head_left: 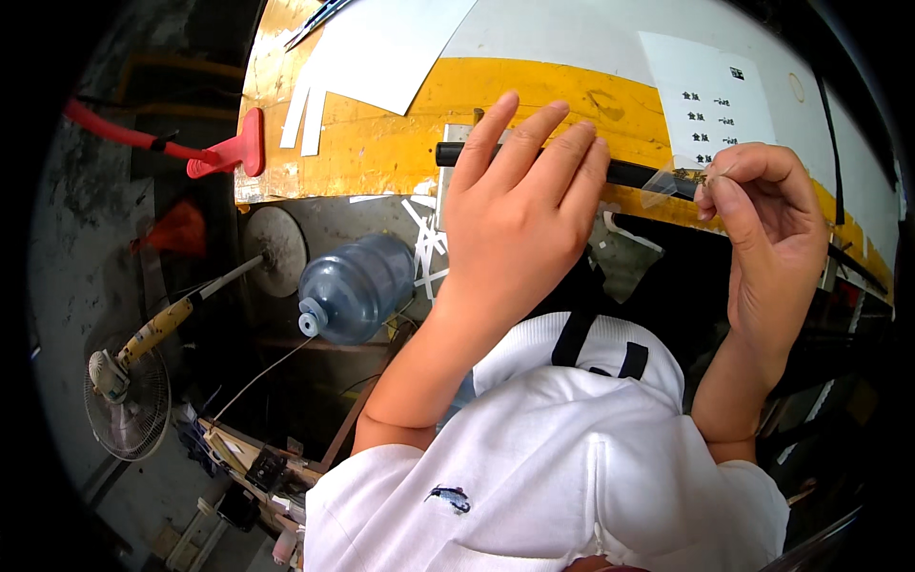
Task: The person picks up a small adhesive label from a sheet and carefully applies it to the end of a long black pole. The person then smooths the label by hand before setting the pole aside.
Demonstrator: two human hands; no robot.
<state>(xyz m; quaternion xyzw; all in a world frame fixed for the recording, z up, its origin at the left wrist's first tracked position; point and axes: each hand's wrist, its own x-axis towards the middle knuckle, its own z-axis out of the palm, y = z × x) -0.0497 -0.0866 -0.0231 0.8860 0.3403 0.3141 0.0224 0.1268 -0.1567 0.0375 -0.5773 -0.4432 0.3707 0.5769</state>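
A black rod or tube (pixel 634 174) lies along the near edge of a yellow and white table (pixel 381 143). My left hand (pixel 519 210) rests flat on it, fingers spread a little, pressing it down. My right hand (pixel 762 224) pinches a strip of clear tape or film (pixel 665 183) between thumb and forefinger, at the right stretch of the rod. The film reaches left from my fingertips to the rod. Most of the rod under my left hand is hidden.
White paper sheets (pixel 381 48) and a printed sheet (pixel 710 100) lie on the table. White paper strips (pixel 424 238) hang at its edge. A red clamp handle (pixel 224 153) sticks out left. Below are a large blue water bottle (pixel 355 286) and a floor fan (pixel 124 400).
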